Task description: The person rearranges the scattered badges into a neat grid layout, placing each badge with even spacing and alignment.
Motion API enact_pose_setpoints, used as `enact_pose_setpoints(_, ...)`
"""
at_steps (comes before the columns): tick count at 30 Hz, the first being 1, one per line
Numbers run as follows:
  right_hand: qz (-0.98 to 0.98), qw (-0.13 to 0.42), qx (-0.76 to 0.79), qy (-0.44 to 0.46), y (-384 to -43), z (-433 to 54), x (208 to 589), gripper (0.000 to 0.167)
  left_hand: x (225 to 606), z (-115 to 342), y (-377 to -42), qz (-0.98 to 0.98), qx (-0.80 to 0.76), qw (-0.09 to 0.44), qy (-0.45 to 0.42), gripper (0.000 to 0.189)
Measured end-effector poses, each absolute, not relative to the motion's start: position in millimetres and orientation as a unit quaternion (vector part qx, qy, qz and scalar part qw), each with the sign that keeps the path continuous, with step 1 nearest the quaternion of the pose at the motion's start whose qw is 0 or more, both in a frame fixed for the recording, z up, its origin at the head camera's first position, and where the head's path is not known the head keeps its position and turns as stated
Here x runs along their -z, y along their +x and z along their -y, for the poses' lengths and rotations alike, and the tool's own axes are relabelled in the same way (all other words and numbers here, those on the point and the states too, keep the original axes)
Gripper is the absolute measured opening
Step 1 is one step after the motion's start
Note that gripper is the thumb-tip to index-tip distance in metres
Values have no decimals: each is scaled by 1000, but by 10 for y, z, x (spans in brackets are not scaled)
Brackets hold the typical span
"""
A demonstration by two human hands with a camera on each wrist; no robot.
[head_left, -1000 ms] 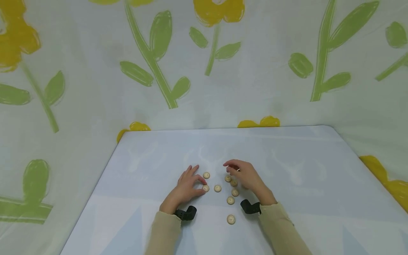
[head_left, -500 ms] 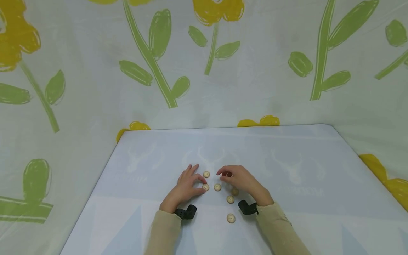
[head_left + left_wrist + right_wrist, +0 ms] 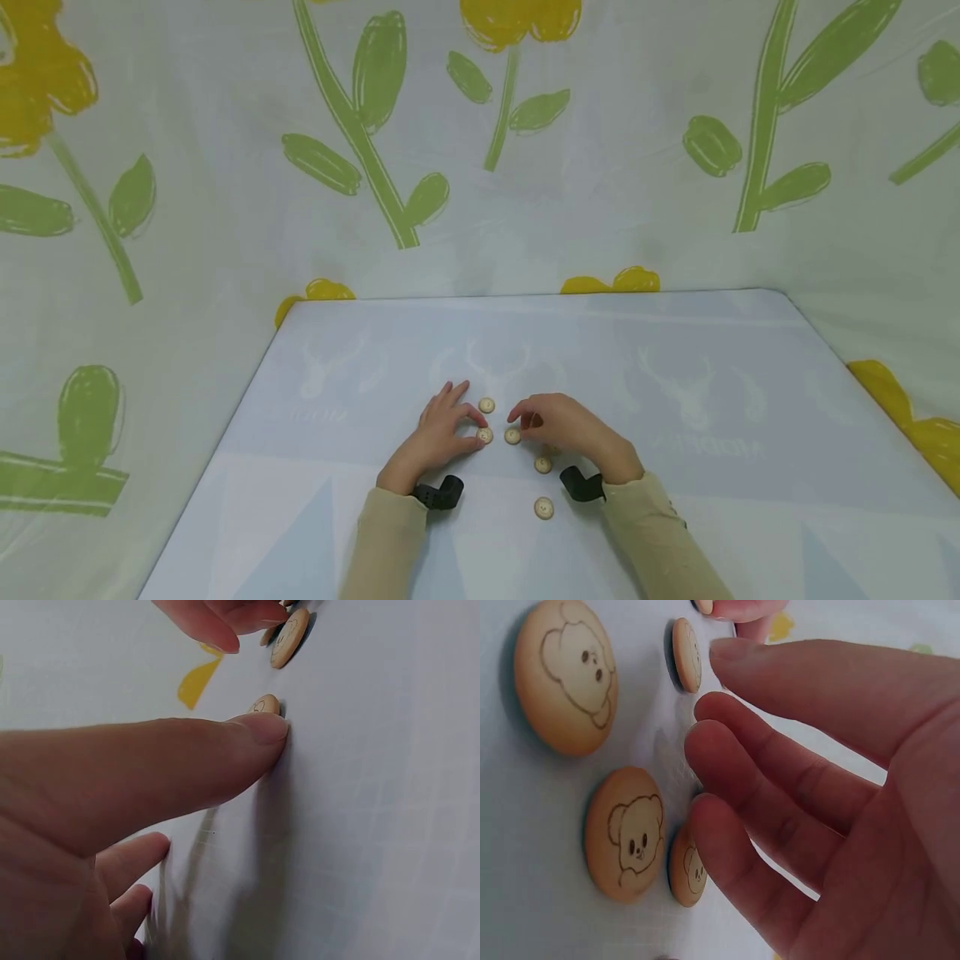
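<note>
Small round wooden discs with a bear face drawn on them lie on the pale table. My left hand (image 3: 437,435) pinches one disc (image 3: 485,436) between thumb and index finger, its other fingers spread on the tabletop. In the left wrist view, the thumb hides most of that disc (image 3: 262,703). My right hand (image 3: 573,425) hovers with loosely bent fingers beside another disc (image 3: 512,436); in the right wrist view, the thumb tip is right by this disc (image 3: 687,655) and the fingers are parted from the thumb.
One disc (image 3: 487,405) lies beyond the pinched one. Nearer my body are two more discs, one at mid-table (image 3: 626,836) and one closest to me (image 3: 543,508). Another disc (image 3: 688,864) sits partly behind my right fingers. A flower-patterned curtain (image 3: 600,167) borders the table.
My right hand has moved left and nearer to me, to the disc beside the pinched one, and now covers discs that showed earlier. My left hand keeps its pinch.
</note>
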State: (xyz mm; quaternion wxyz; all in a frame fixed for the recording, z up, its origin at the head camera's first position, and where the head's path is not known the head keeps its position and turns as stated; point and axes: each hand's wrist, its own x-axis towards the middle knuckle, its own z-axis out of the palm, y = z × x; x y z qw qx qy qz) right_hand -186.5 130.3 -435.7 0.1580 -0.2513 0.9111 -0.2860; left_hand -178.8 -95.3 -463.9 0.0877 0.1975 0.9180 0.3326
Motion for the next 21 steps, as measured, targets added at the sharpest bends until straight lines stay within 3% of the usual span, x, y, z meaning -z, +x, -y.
enact_pose_setpoints(21,-934,121,214,-260,-1785,-1098,4389,18,4634,980,-1804,-910,-346,81,214,14)
